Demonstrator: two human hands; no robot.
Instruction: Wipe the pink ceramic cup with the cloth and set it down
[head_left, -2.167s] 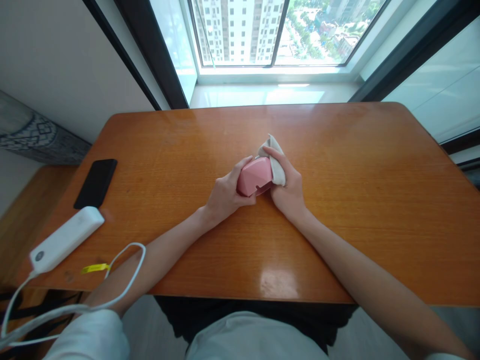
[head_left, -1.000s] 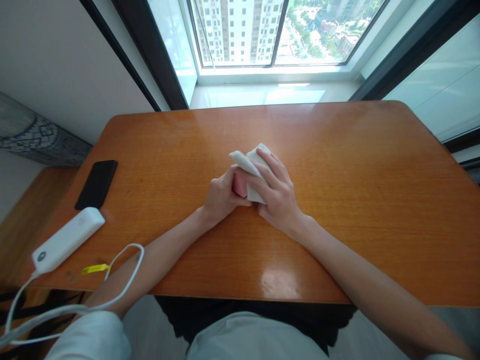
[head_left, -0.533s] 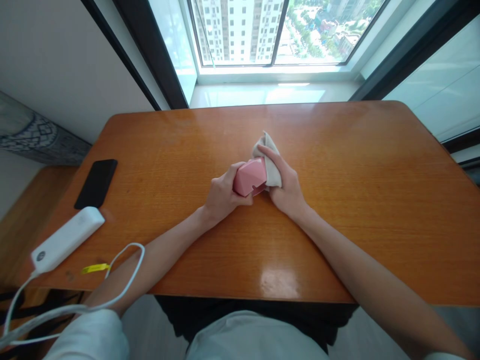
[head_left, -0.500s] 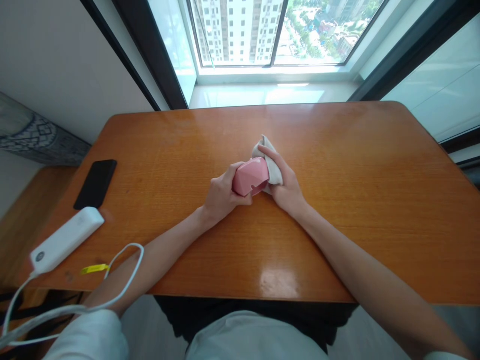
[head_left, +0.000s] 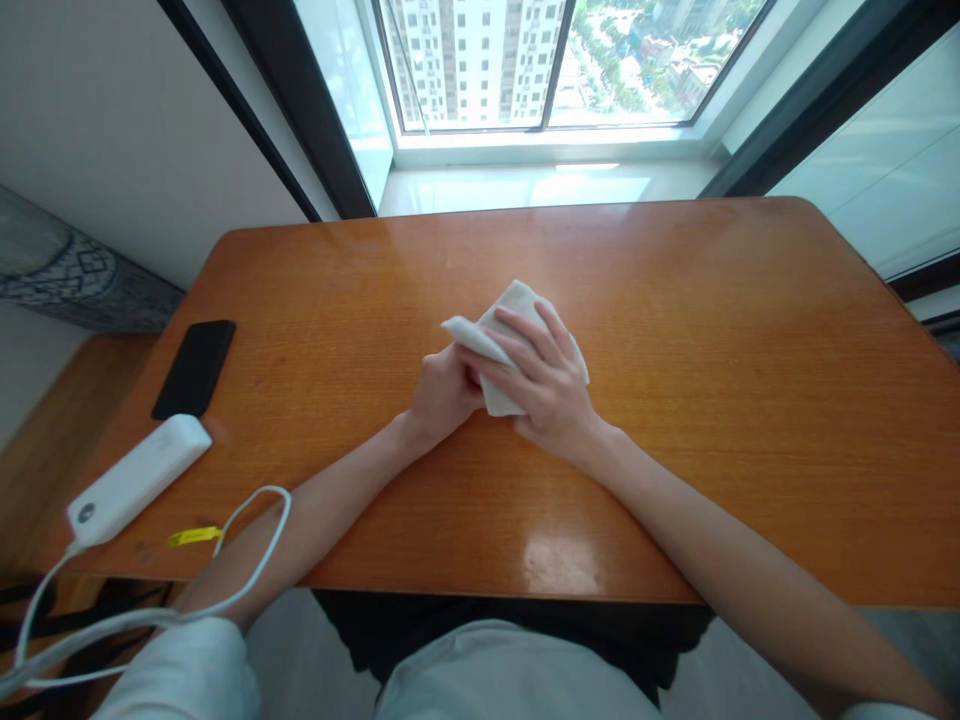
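Over the middle of the table, my left hand [head_left: 446, 385] is closed around a pink, faceted, cup-like object, now almost entirely covered. My right hand [head_left: 551, 385] presses a white cloth [head_left: 517, 300] over that object, fingers bent across the fabric. One folded corner of the cloth sticks out toward my left hand. Both hands are close together, and the left fingertips are hidden beneath the cloth.
On the left side of the wooden table [head_left: 712, 400] lie a black phone [head_left: 193, 368] and a white power strip-like device [head_left: 139, 480]. Its white cable [head_left: 277, 535] loops by my left forearm, near a yellow tag [head_left: 193, 537]. A window stands beyond the far edge.
My right hand has swung the cloth from the object's right side over its top, hiding the pink surface. My left hand has stayed nearly in place.
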